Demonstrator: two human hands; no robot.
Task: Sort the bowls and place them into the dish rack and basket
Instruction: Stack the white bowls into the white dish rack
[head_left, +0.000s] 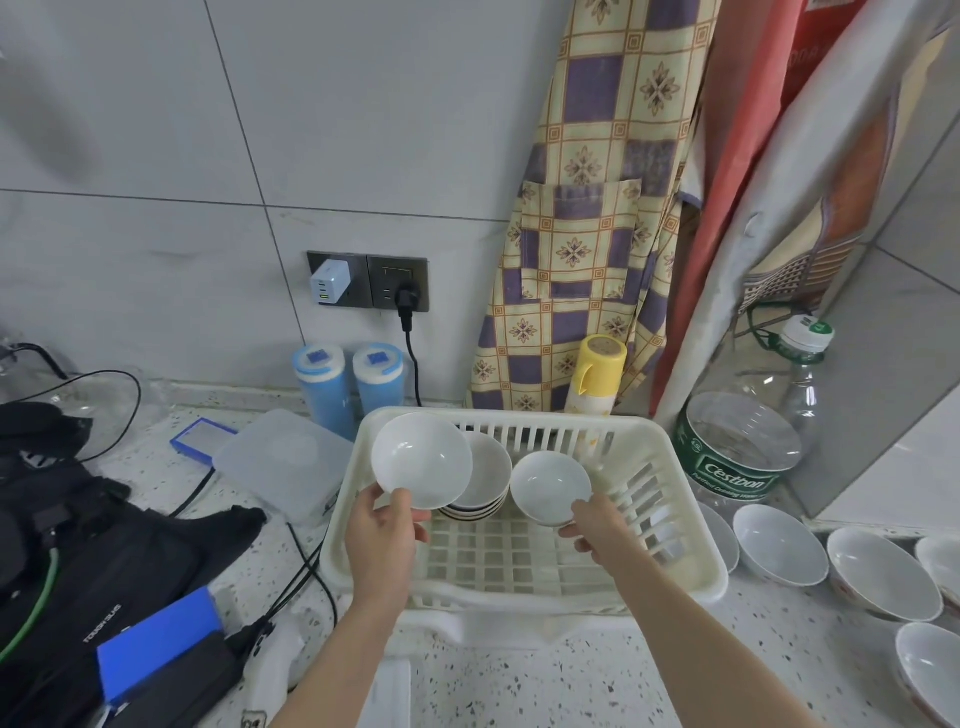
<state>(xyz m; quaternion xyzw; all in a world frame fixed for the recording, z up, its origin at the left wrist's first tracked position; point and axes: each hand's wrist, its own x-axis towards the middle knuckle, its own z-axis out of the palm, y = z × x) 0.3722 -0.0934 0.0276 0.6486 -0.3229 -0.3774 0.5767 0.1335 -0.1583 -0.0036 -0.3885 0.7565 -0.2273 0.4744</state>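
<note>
Currently your left hand (382, 540) pinches a white bowl (422, 460) by its near rim, fingers (402, 501) clamped, above the basket (696, 545) and its stacked bowls (485, 480). Your right hand (597, 527) grips a smaller bowl (550, 486) inside the basket. More bowls (779, 543) sit on the bench (519, 675) to the right.

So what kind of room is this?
Most likely a kitchen. White bowls sit on a speckled counter, a white plastic basket holds more, and a checked apron hangs on the tiled wall.
</note>
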